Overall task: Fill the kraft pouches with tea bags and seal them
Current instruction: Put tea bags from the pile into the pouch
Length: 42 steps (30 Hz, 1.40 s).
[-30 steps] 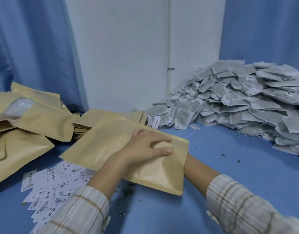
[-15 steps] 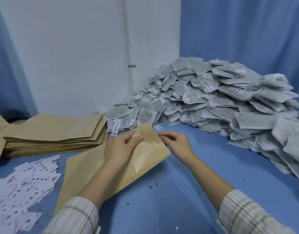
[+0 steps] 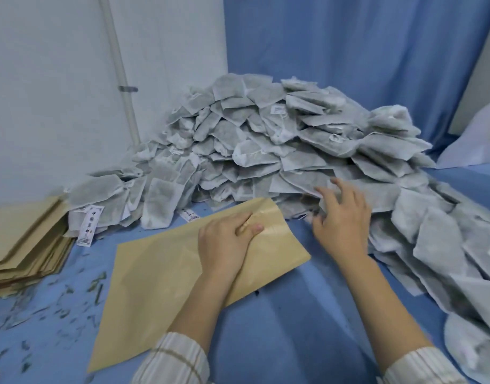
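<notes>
The kraft pouch (image 3: 166, 284) is lying flat on the blue table (image 3: 307, 328), just in front of the tea bag heap (image 3: 266, 151), with the left hand (image 3: 224, 245) pinching its mouth end between thumb and fingers. The right hand (image 3: 342, 220) is reaching with spread, empty fingers into the heap's lower edge, touching the bags. Pulling from the bottom is likely risking a slide of bags onto the pouch, and the mouth may be closing up under that grip.
</notes>
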Available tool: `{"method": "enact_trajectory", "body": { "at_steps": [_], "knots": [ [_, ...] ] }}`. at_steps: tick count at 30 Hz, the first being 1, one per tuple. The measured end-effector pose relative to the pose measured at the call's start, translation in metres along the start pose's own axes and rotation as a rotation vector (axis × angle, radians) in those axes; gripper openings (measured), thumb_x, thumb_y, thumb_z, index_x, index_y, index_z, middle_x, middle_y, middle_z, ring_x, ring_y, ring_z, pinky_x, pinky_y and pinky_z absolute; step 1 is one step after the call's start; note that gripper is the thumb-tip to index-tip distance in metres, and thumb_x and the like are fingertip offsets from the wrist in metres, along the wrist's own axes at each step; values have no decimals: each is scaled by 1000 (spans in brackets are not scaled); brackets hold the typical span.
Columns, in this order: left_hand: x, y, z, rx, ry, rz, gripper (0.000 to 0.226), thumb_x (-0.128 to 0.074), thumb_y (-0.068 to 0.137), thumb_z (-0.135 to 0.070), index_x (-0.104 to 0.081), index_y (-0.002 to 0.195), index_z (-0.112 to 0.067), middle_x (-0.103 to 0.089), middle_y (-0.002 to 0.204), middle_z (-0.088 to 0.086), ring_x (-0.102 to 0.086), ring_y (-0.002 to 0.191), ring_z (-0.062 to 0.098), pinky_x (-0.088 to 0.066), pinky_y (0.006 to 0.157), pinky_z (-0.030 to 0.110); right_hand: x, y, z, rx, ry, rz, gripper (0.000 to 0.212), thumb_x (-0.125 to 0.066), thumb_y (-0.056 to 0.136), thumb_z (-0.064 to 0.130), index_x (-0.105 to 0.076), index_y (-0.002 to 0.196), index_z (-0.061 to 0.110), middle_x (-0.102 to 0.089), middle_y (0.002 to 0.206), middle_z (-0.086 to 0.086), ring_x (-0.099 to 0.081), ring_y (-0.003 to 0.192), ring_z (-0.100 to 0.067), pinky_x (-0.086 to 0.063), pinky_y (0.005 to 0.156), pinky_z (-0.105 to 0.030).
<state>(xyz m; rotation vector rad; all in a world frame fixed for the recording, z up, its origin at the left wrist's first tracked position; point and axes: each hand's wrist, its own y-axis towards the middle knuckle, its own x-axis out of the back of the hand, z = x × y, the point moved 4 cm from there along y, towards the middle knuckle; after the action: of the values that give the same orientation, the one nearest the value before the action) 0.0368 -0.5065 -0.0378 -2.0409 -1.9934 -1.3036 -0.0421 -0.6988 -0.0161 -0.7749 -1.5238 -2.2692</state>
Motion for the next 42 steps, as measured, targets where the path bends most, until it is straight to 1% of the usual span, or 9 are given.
{"method": "enact_trajectory", "body": {
  "at_steps": [7, 13, 18, 24, 28, 32, 35, 38, 42],
  "knots": [
    [-15, 5, -4, -19, -64, 15, 29, -69, 77, -48, -72, 103, -36, -73, 96, -6, -62, 94, 15, -43, 86, 31, 2, -4, -33, 5, 78, -171, 40, -50, 75, -7, -66, 110, -2, -64, 115, -20, -59, 107, -38, -44, 93, -45],
    [2, 10, -3, -20, -115, -33, 27, -69, 77, -45, -73, 101, -36, -72, 99, -15, -58, 91, 3, -36, 80, 19, -16, -10, 5, -228, 696, -81, 23, -58, 90, 11, -64, 110, 22, -62, 83, 18, -56, 75, 9, -38, 69, 1],
    [7, 13, 3, -3, -106, -23, 30, -67, 78, -46, -72, 106, -35, -70, 104, -17, -59, 99, 5, -39, 92, 26, -48, -20, -14, -1044, 1237, -164, 28, -65, 85, 16, -46, 104, 24, -61, 92, 5, -63, 73, -6, -53, 70, -23],
    [12, 13, 12, 5, -103, -10, 30, -71, 76, -45, -72, 104, -37, -71, 100, -17, -59, 93, 5, -41, 89, 26, -37, -16, -24, -1064, 1110, -400, 25, -61, 85, 19, -42, 82, 34, -60, 90, 5, -59, 61, -12, -50, 59, -25],
    [10, 13, 7, -44, -124, -14, 25, -67, 79, -44, -73, 101, -35, -71, 95, -17, -61, 91, 6, -42, 90, 30, -52, -18, 14, -890, 1282, 242, 12, -63, 85, 12, -57, 90, 21, -67, 93, -6, -66, 75, -18, -55, 70, -28],
    [7, 11, 3, -82, -116, -14, 15, -65, 83, -40, -74, 93, -35, -71, 91, -18, -59, 87, 7, -41, 93, 43, -63, -36, 37, -468, 887, 1008, 24, -56, 89, 22, -62, 69, 11, -59, 66, 1, -51, 60, -11, -41, 57, -21],
    [6, 10, 7, -45, -120, -5, 15, -63, 84, -43, -73, 94, -39, -71, 89, -17, -59, 86, 6, -41, 94, 41, -58, -22, 19, -485, 864, 690, 23, -59, 89, 29, -62, 68, 20, -57, 69, 2, -49, 65, -11, -42, 66, -27],
    [7, 10, 7, -7, -96, -71, 16, -62, 84, -43, -74, 93, -37, -72, 85, -12, -60, 85, 13, -42, 92, 44, -42, 0, -17, -396, 423, 150, 29, -65, 85, 23, -64, 114, 24, -61, 110, -1, -53, 101, -16, -40, 88, -26],
    [11, 13, 9, 32, -89, -136, 18, -63, 84, -42, -74, 97, -34, -73, 85, -8, -61, 87, 18, -42, 92, 46, -45, 3, -50, -172, -205, 133, 49, -67, 79, 18, -52, 126, 18, -43, 135, -5, -35, 124, -27, -26, 95, -36]
  ]
}}
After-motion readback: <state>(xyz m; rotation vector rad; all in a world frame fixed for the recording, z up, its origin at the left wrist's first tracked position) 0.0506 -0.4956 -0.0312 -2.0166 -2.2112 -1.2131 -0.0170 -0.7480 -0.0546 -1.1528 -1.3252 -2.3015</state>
